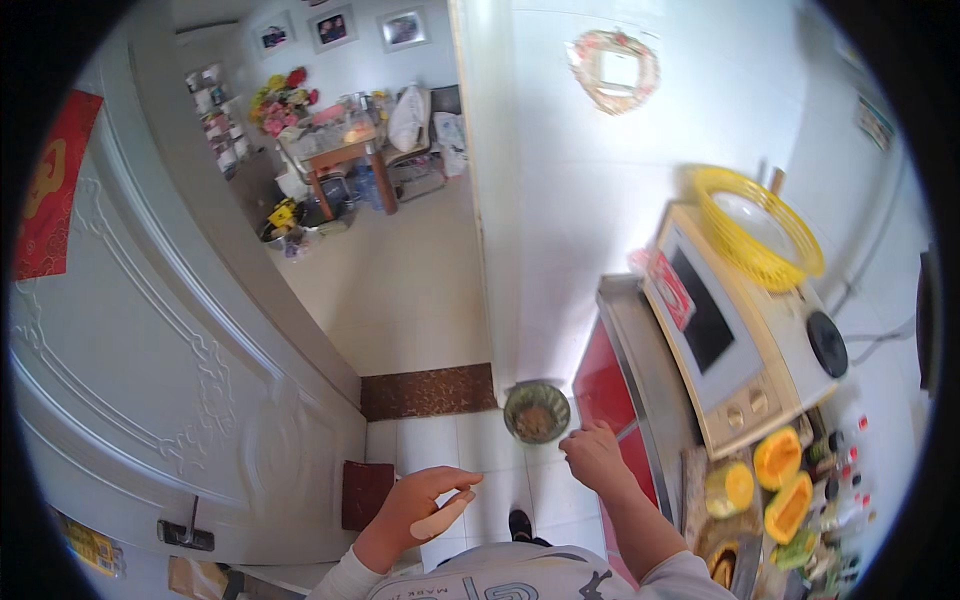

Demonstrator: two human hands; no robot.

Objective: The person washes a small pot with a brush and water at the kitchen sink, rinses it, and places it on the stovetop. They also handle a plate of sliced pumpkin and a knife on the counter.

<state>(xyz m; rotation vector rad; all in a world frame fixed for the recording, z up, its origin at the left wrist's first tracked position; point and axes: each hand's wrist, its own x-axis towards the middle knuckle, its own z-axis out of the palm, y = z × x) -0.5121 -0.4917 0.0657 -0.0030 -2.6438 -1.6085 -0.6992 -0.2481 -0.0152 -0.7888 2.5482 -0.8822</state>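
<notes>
My left hand (pixel 422 502) is held out in front of my body at the bottom middle. Its fingers point right and are loosely bent, with a gap between them, and I see nothing in them. To its right, my right hand (pixel 597 456) has its fingers curled in, and no object shows in it. Just beyond the right hand, a round green bin (pixel 514 414) stands on the tiled floor against the wall, with brownish contents inside. Both hands are apart from the bin.
A counter with red doors (pixel 607 385) runs along the right. It bears a microwave (pixel 725 385) with a yellow basket (pixel 745 266) on top, cut pumpkin pieces (pixel 778 457) and several bottles. A white door (pixel 130 330) stands at left, beside a doorway with a brown threshold (pixel 428 391).
</notes>
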